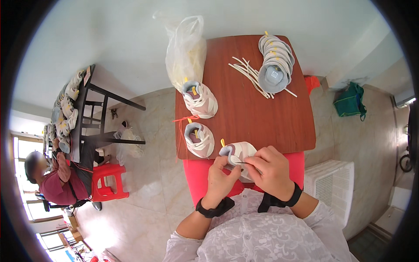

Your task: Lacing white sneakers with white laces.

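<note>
A white and pink shoe upper [242, 151] with a yellow pull loop lies at the table's near edge, between my two hands. My left hand [220, 180] is closed on its near left side. In a pinch over the same upper, my right hand [271, 169] holds a thin dark tool [239, 163], whose tip points left toward my left thumb. Its kind is too small to make out. To the left stand two similar laced shoe uppers, a nearer one [201, 147] and a farther one [208, 107].
Stacked grey shoe uppers [274, 77] and loose white laces [252, 75] lie on the far right of the brown table [262, 118]. A clear plastic bag [185, 56] stands far left. Beside my right arm is a white crate [325, 185]. A co-worker [59, 179] sits at left.
</note>
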Motion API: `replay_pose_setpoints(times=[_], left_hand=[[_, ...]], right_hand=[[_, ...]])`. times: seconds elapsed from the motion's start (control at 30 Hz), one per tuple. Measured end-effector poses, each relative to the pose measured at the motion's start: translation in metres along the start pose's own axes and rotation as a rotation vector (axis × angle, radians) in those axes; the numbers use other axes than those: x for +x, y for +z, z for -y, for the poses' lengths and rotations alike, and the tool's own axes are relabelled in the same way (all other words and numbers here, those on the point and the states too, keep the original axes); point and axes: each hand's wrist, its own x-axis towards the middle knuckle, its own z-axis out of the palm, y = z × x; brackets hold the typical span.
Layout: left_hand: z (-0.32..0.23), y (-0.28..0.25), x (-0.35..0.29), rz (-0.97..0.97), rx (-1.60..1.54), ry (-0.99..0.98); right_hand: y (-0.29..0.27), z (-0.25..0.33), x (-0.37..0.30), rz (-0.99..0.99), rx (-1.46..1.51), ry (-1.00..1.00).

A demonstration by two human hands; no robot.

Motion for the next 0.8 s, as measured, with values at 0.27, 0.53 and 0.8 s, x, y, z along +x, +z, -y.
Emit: replay_pose_setpoints(times=[0.27, 0.53, 0.8], left_hand=[[-0.002, -0.001, 0.000, 0.033, 0.042, -0.012], [-0.006, -0.002, -0.002, 0.036, 0.025, 0.011], [-0.009, -0.007, -0.001, 0.089, 0.094, -0.021]], right_hand=[[0.011, 0.002, 0.001, 0.022, -0.040, -0.034], [0.013, 0.006, 0.000, 0.040, -0.014, 0.005], [-0.004, -0.004, 0.001, 0.062, 0.093, 0.096]])
